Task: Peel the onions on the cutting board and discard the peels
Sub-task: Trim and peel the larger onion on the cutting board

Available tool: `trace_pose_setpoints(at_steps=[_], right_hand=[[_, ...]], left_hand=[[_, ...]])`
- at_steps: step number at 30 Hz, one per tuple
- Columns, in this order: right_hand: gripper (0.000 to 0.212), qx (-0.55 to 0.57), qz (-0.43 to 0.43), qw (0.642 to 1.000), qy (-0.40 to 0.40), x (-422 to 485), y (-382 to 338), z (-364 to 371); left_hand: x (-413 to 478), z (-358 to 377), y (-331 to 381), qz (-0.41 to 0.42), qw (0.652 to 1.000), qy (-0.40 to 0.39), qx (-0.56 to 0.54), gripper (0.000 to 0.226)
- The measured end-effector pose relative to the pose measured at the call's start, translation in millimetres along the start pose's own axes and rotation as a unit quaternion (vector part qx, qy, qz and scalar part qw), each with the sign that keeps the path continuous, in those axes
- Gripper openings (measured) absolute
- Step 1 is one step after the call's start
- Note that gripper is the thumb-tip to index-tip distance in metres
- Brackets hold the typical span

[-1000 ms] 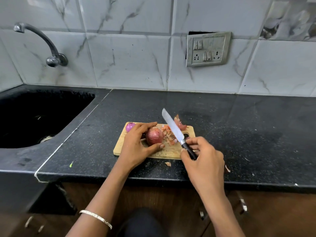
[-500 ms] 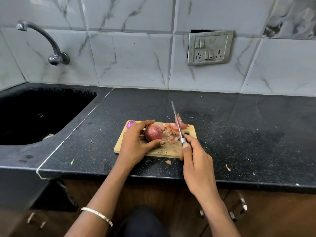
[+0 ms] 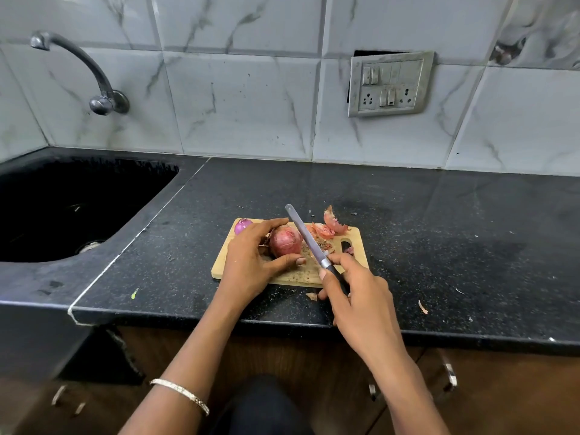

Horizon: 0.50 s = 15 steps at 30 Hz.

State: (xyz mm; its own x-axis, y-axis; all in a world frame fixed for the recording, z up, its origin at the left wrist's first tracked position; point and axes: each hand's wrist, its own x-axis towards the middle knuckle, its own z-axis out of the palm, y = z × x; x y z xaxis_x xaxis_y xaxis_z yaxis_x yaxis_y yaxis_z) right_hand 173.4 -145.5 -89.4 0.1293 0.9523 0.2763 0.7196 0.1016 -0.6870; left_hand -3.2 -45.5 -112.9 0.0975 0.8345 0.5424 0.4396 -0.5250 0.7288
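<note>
Head view: I look down at my two hands over the board.
Left hand: my left hand (image 3: pixel 251 262) curls round the onion (image 3: pixel 284 244), fingers over its far side and thumb against its near side, and holds it down.
Right hand: my right hand (image 3: pixel 357 296) grips the black handle of the knife (image 3: pixel 306 237), thumb close to where the blade begins.
Knife: the blade points away from me and a little left, along the onion's right side. I cannot tell whether the edge touches the skin.
Onion: it sits in the middle of the board (image 3: pixel 224 266) with its reddish-brown skin on.
Small onion (image 3: pixel 242 225): purple, at the board's far left corner, partly behind my left fingers.
Peels (image 3: pixel 326 229): a loose heap by the board's far right corner, with one curled piece at the far edge.
Board: wooden, near the front edge of the surface (image 3: pixel 439 246), with its handle hole at the right end.
Scrap (image 3: pixel 311 296): a bit of peel on the surface just in front of the board, beside my right hand.
Surface: black and speckled, with the sink (image 3: pixel 62 208) sunk into its left end.
Wall: the tap (image 3: pixel 94 76) juts out above the sink, and the socket plate (image 3: pixel 390 84) is above the board's right end.
Bangle (image 3: pixel 182 392): on my left wrist.
</note>
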Motion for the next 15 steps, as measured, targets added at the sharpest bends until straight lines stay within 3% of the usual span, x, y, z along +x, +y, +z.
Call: trace_pose_setpoints(at_steps=[8, 15], right_hand=[[0.040, -0.107, -0.023, 0.994, 0.021, -7, -18, -7], [0.042, -0.110, -0.020, 0.994, 0.021, 4, -21, -1]], left_hand=[[1, 0, -4, 0.002, 1.000, -0.002, 0.011, 0.077], [1, 0, -3, 0.007, 1.000, -0.003, 0.012, 0.073]])
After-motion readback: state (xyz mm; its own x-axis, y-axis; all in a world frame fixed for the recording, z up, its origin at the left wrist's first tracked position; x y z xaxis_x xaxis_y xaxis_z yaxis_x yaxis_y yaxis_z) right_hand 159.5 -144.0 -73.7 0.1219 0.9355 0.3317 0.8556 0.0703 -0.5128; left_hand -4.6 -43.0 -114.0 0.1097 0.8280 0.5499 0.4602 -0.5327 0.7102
